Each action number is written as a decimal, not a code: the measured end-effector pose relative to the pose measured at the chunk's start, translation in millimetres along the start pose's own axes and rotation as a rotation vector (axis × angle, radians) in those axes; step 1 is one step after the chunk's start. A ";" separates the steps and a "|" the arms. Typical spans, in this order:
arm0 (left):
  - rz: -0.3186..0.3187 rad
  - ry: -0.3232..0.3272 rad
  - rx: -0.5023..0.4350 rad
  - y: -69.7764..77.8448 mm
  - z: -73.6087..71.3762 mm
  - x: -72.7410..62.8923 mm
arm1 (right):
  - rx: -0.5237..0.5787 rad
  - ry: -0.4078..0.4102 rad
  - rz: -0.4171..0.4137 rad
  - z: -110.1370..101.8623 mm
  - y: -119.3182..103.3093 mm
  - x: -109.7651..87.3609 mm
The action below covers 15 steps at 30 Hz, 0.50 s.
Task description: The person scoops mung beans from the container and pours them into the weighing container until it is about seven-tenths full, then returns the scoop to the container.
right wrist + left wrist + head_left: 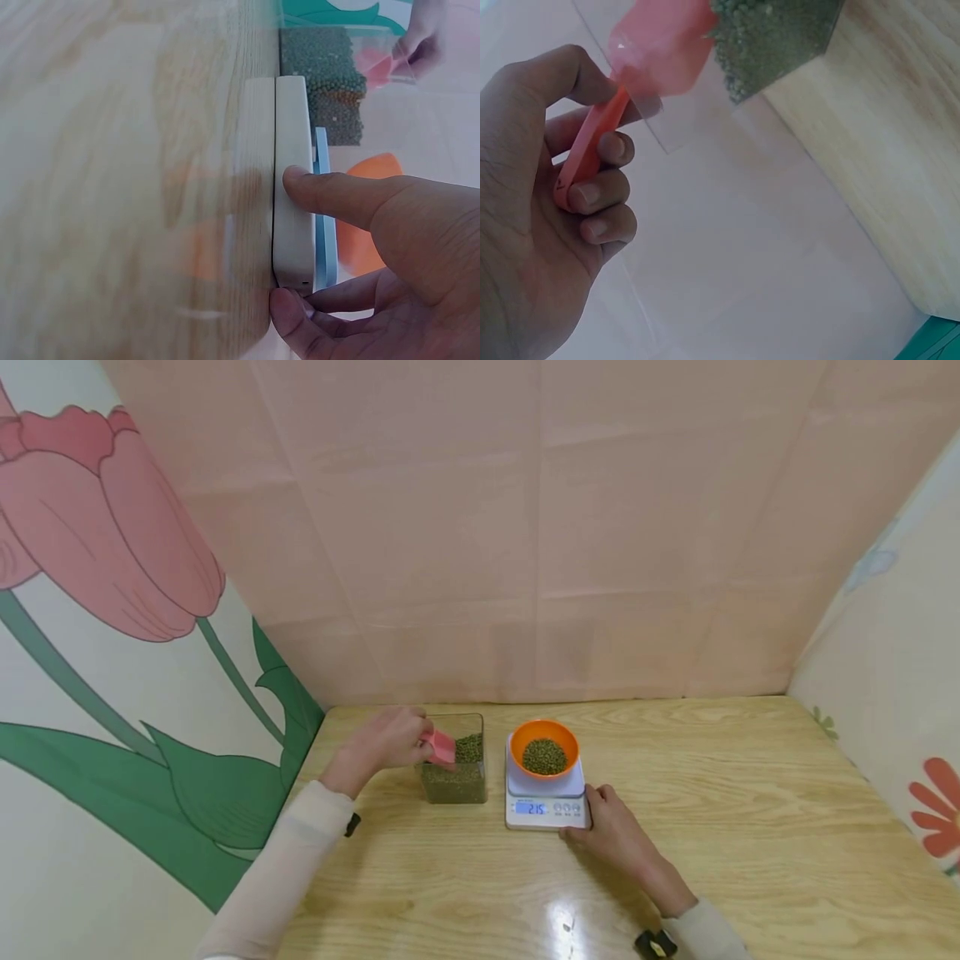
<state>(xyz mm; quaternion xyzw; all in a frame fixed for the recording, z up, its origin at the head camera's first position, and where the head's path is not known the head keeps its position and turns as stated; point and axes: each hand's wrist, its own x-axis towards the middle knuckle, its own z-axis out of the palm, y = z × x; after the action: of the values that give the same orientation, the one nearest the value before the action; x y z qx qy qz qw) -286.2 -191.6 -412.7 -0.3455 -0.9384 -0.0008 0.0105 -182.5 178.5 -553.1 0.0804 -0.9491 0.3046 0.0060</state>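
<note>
My L hand (pixel 392 739) grips the pink scoop (pixel 441 748) by its handle, fingertips curled round it; the L wrist cam shows that grip well, but the scoop's head is cut off by the top edge & seen partly thru a clear wall. Scoop is tipped inside the clear container (pixel 467 724), L of the scale; can't tell how much, if anything, it holds. Green beans (pixel 470 748) fill the lower part of the container; my hand & scoop hide some of them in the head view.

My R hand (pixel 615 831) pinches the near R corner of the kitchen scale (pixel 538 824): thumb on the front edge, other fingers bent round the R side, a few tucked out of sight. Display (pixel 532 808) looks like 215; can't make out a decimal pt. Button labels too small to read.

Orange bowl (pixel 545 727) sits upright on the scale's platform, w/ a heap of beans (pixel 545 757) in the bottom. In the R wrist cam it's mostly hidden behind platform & hand, and its contents don't show.

Wood table (pixel 712 793) runs out of frame at the bottom; both sleeves are cut off there too. Dark thing at my L wrist (pixel 352 824) is half hidden by the sleeve.
</note>
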 end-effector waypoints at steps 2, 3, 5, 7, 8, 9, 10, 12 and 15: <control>0.007 -0.006 0.007 0.8 2.2 1.0 | -0.001 0.002 -0.001 0.2 0.2 -0.2; 0.012 -0.010 0.010 1.2 3.3 1.6 | 0.000 0.003 -0.001 0.2 0.2 -0.3; 0.017 -0.017 0.011 2.1 5.3 2.5 | 0.001 0.003 -0.002 0.5 0.4 -0.5; 0.013 -0.023 -0.004 3.3 7.0 3.5 | 0.001 0.001 -0.001 0.8 0.6 -0.6; 0.009 -0.023 -0.015 3.7 7.9 4.1 | 0.001 0.001 -0.001 1.0 0.7 -0.4; 0.003 -0.022 -0.026 4.1 8.7 4.4 | 0.000 0.001 0.000 1.2 0.8 -0.4; -0.004 -0.020 -0.039 4.4 9.4 4.7 | -0.001 0.001 0.001 1.2 0.8 -0.3; -0.013 -0.013 -0.062 5.1 10.5 5.2 | -0.004 0.001 0.002 1.2 0.7 -0.2; -0.017 -0.011 -0.093 5.9 12.0 5.6 | -0.006 0.006 0.001 0.9 0.3 0.1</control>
<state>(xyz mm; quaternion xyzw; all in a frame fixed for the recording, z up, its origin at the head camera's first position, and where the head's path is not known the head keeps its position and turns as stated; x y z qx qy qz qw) -286.9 -183.4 -424.6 -0.3374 -0.9403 -0.0427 -0.0106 -182.5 178.1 -554.0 0.0790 -0.9500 0.3018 0.0092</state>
